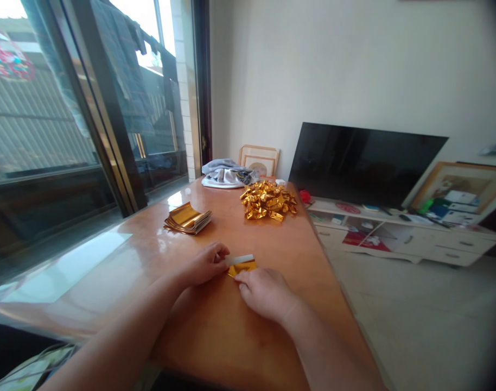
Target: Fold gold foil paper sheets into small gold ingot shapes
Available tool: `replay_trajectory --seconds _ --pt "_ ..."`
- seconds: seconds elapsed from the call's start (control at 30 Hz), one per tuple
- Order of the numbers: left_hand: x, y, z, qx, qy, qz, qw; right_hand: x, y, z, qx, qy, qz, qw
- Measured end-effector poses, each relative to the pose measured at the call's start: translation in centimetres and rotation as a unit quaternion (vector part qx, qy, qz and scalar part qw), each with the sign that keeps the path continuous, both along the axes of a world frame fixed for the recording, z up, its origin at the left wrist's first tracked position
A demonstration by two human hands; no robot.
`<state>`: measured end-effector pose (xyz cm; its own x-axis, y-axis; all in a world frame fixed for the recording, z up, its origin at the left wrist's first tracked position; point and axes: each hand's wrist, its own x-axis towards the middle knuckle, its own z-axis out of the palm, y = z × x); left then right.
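Observation:
A small sheet of gold foil paper (243,266) lies on the table between my hands, its far edge showing a pale strip like a folded-over back side. My left hand (207,264) pinches the sheet's left end, fingers curled. From the near right side, my right hand (264,290) grips the lower right edge with thumb and fingers closed. Part of the sheet is hidden under the fingers. Beyond my left hand rests a stack of gold foil sheets (188,218), slightly curled. Farther off to the right sits a heap of folded gold foil pieces (268,201).
The brown table (223,331) runs away from me, its right edge beside the floor. Folded cloth (227,174) and a small picture frame (259,157) are at its far end. A television (366,163) stands on a white cabinet (419,239). Glass doors (138,108) line the left.

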<state>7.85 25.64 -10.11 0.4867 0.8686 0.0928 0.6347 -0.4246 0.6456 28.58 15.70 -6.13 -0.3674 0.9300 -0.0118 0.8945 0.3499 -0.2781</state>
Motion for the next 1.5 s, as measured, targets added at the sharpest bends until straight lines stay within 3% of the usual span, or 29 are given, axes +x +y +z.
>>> replay_trajectory --seconds 0.1,0.2,0.37,0.47,0.67,0.93,1.13,1.3,1.5 --pt "0.3 0.1 0.2 0.037 0.04 -0.011 0.998 0.4 0.8 -0.1 -0.009 0.027 0.007 1.0" --pt "0.7 0.3 0.5 0.041 0.083 0.001 0.996 0.9 1.8 -0.4 -0.015 0.076 -0.034 0.996" --pt "1.3 1.0 1.0 0.022 0.13 0.02 0.991 2.1 3.8 -1.4 0.101 0.127 -0.124 0.979" --pt "1.6 1.4 1.2 0.003 0.14 0.028 0.99 2.5 4.8 -2.5 0.105 0.122 -0.137 0.977" --pt "1.8 1.2 1.4 -0.02 0.145 0.017 0.989 2.5 5.5 -3.6 0.061 0.185 -0.087 0.977" --pt "1.4 0.4 2.6 0.025 0.114 -0.044 0.992 2.7 5.2 -3.6 -0.01 0.257 -0.077 0.963" --pt "1.5 0.0 3.3 0.131 0.09 -0.079 0.984 2.9 5.2 -3.5 -0.068 0.296 -0.086 0.949" --pt "2.5 -0.9 2.2 0.225 0.053 -0.019 0.973 2.8 4.8 -2.8 -0.095 0.344 -0.112 0.927" --pt "3.1 -2.8 0.4 0.17 0.044 -0.075 0.982 2.7 4.7 -2.4 -0.14 0.396 -0.163 0.893"
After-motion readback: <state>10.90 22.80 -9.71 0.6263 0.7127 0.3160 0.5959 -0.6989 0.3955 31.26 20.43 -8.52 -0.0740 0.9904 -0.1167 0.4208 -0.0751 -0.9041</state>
